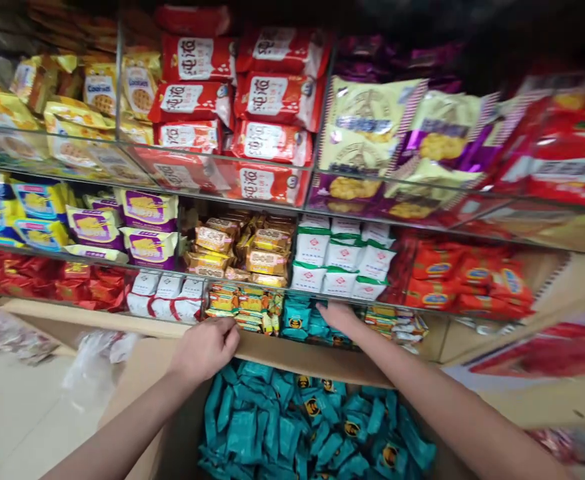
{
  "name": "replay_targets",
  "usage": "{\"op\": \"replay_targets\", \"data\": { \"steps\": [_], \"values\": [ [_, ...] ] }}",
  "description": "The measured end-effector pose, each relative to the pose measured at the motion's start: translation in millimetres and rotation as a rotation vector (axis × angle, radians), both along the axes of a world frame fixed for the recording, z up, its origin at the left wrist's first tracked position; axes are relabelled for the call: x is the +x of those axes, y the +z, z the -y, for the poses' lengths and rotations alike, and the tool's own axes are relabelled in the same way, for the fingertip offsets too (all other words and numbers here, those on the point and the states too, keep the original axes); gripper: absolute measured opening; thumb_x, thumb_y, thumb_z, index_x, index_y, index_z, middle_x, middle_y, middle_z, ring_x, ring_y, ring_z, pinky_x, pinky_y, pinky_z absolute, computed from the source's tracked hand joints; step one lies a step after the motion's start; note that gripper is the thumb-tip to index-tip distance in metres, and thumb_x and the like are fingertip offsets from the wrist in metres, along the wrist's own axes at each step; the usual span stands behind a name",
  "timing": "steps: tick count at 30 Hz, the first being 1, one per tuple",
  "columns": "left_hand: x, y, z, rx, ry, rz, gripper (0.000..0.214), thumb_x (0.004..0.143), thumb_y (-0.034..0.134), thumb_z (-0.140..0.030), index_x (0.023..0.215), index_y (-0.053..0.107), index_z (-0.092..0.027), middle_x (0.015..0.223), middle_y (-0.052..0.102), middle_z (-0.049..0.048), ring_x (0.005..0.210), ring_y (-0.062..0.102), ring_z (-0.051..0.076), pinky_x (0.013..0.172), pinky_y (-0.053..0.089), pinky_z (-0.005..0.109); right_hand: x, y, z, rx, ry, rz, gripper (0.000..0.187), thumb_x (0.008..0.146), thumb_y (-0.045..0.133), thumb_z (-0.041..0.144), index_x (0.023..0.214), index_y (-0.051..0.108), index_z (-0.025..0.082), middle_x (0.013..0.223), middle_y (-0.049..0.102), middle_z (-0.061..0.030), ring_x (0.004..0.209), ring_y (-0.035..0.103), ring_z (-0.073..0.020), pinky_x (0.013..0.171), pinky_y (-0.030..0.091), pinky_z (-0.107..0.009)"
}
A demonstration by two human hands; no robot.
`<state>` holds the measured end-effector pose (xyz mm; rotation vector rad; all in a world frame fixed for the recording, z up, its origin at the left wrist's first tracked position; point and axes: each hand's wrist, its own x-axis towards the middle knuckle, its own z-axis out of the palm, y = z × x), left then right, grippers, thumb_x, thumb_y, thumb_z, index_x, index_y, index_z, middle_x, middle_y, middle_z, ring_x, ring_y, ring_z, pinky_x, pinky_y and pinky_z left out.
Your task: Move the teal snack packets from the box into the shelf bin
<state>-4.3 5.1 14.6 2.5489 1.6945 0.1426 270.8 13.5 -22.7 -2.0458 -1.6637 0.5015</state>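
A cardboard box [272,355] stands in front of the shelf, filled with small teal snack packets [252,427]. My left hand [206,350] is closed at the far rim of the box, its fingers curled over the edge. Further right, my right hand [339,317] reaches into a bottom shelf compartment with fingers stretched out, touching or close to the teal packets [296,319] stacked there. Part of its fingers is hidden, and no packet shows clearly in it. White-and-green packets [332,260] sit just above that hand.
Clear dividers part the shelf into compartments. Red biscuit packs [272,97], cream-and-purple packs [372,127] and yellow cookie packs [79,130] fill the upper tier. Orange-green packets [245,308] lie left of the teal ones. A clear plastic bag [95,370] lies on the floor at left.
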Motion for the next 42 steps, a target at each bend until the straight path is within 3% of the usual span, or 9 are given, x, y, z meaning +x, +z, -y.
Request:
{"op": "replay_targets", "data": {
  "steps": [4,6,10,14,19,27,33,38,42],
  "values": [
    [-1,-1.6,1,0.016,-0.023,-0.028,0.037,0.083,0.022,-0.038,0.073,0.055,-0.022,0.077,0.063,0.0036,0.072,0.058,0.02,0.056,0.034,0.026,15,17.3,85,0.063,0.008,0.066,0.053,0.076,0.055,0.029,0.123,0.038,0.013,0.132,0.033,-0.0126,0.123,0.025,-0.024,0.101,0.024,-0.036],
    [-1,-1.9,2,0.019,-0.033,-0.033,0.038,0.083,0.021,-0.039,0.077,0.055,-0.023,0.082,0.064,0.0037,0.075,0.059,0.021,0.057,0.035,0.026,20,22.8,138,0.244,0.013,0.125,0.056,0.081,0.045,0.034,0.129,0.026,0.013,0.136,0.025,-0.0112,0.126,0.019,-0.0217,0.102,0.023,-0.037],
    [0,-0.5,6,0.02,-0.032,-0.037,0.041,0.083,0.019,-0.042,0.087,0.055,-0.023,0.092,0.064,0.0048,0.081,0.059,0.022,0.059,0.036,0.026,37,21.1,223,0.587,-0.228,0.312,0.06,0.08,0.045,0.034,0.131,0.019,0.017,0.139,0.015,-0.0112,0.127,0.013,-0.0274,0.1,0.021,-0.049],
    [4,4.1,12,0.018,-0.014,-0.05,0.045,0.083,0.017,-0.045,0.086,0.055,-0.022,0.089,0.065,0.0055,0.078,0.059,0.022,0.057,0.036,0.025,50,-2.2,267,0.715,-0.474,0.373,0.058,0.076,0.051,0.034,0.126,0.029,0.012,0.133,0.023,-0.0185,0.123,0.022,-0.0333,0.094,0.025,-0.055],
    [7,6.8,20,0.036,0.019,-0.081,0.046,0.084,0.016,-0.045,0.085,0.056,-0.021,0.084,0.066,0.0061,0.075,0.06,0.022,0.055,0.034,0.025,38,-59.7,261,0.359,-0.049,0.259,0.036,0.08,0.042,0.023,0.116,0.042,0.022,0.129,0.032,-0.0116,0.119,0.033,-0.0243,0.093,0.035,-0.041],
    [4,3.5,27,0.132,0.007,-0.089,0.043,0.085,0.017,-0.041,0.077,0.054,-0.021,0.083,0.065,0.0051,0.074,0.059,0.02,0.055,0.033,0.025,41,-125.8,193,-0.132,-0.311,0.223,0.076,0.056,0.067,0.033,0.125,0.034,0.024,0.136,0.023,-0.0108,0.124,0.02,-0.034,0.093,0.026,-0.046],
    [3,4.0,25,0.146,-0.004,-0.071,0.042,0.085,0.017,-0.041,0.078,0.053,-0.02,0.083,0.065,0.0055,0.075,0.059,0.021,0.056,0.033,0.026,32,-134.8,203,-0.106,-0.238,0.204,0.041,0.057,0.06,0.012,0.096,0.057,0.021,0.131,0.035,-0.0095,0.12,0.029,-0.0311,0.094,0.028,-0.041],
    [4,2.9,25,0.13,0.007,-0.047,0.041,0.084,0.019,-0.04,0.077,0.054,-0.019,0.084,0.065,0.0067,0.074,0.059,0.021,0.056,0.033,0.027,30,-133.4,215,0.071,-0.202,0.039,0.044,0.052,0.039,-0.002,0.086,0.058,0.02,0.131,0.036,-0.004,0.123,0.028,-0.0189,0.098,0.027,-0.029],
    [2,2.0,19,0.121,-0.009,-0.046,0.041,0.084,0.018,-0.04,0.077,0.054,-0.02,0.084,0.065,0.0056,0.076,0.059,0.021,0.059,0.036,0.026,39,-131.5,215,0.21,-0.302,-0.127,0.036,0.056,0.037,0.003,0.082,0.059,0.015,0.112,0.053,-0.0113,0.11,0.045,-0.0221,0.094,0.034,-0.033]
  ]
}}
